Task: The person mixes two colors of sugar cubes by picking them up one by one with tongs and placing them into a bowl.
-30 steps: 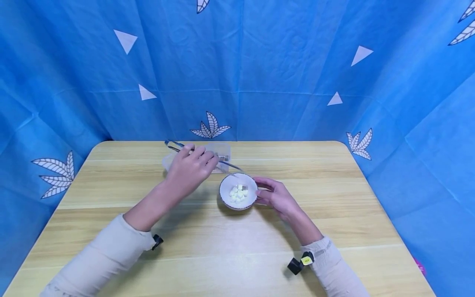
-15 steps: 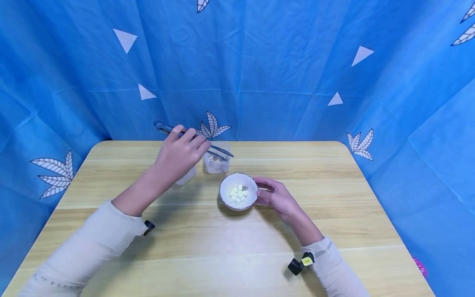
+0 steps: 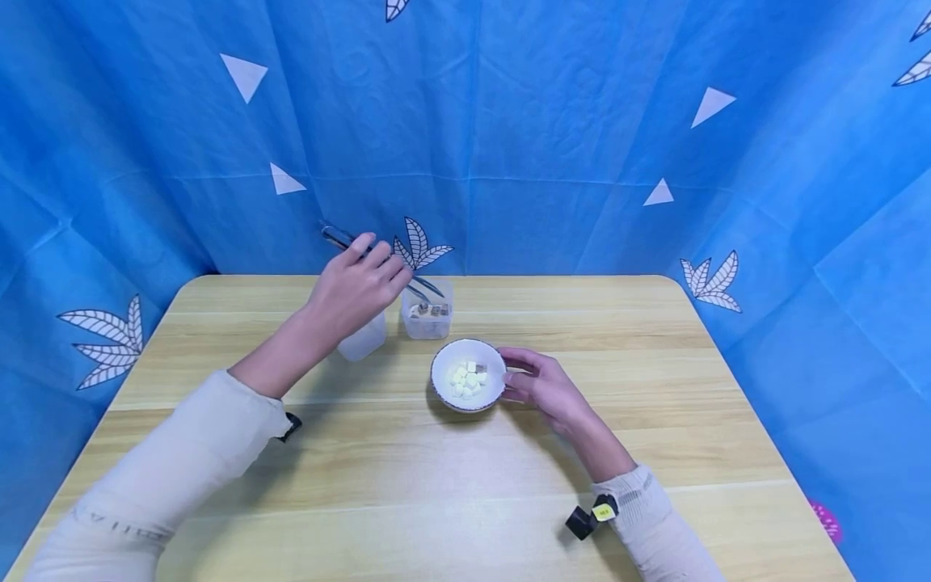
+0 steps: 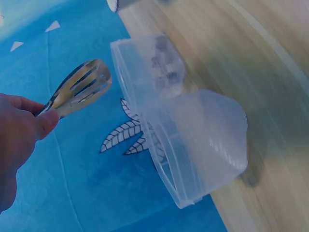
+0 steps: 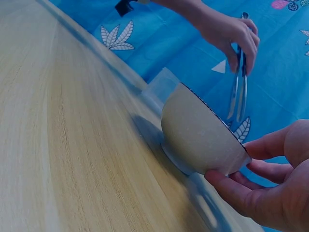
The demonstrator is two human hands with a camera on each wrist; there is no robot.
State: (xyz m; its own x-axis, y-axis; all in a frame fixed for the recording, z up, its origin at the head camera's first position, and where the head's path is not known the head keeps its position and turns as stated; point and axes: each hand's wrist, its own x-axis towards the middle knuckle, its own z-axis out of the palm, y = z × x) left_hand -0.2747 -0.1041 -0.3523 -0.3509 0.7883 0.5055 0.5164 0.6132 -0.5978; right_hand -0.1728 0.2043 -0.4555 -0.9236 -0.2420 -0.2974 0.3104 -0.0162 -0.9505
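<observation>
My left hand (image 3: 361, 283) grips metal tongs (image 4: 82, 89) with slotted tips, raised above two clear plastic containers at the back of the table. The tips look slightly apart, with nothing visible between them. In the head view the tips sit over the right container (image 3: 427, 330), which holds several brown-and-white cubes (image 3: 436, 310). The left container (image 3: 361, 343) is partly behind the left hand. My right hand (image 3: 541, 388) holds the side of a white bowl (image 3: 441, 386), thumb and fingers at its edge. Several white cubes (image 3: 465, 380) and a brownish one lie inside the upright bowl.
The wooden table (image 3: 465, 501) carries the bowl and both containers. A blue patterned curtain (image 3: 553, 121) hangs behind and beside it. A black wrist camera (image 3: 580, 523) sits at the right sleeve, close above the tabletop.
My left hand has moved up and back, taking the tongs from the bowl to above the right container. The right hand and the bowl have stayed in place.
</observation>
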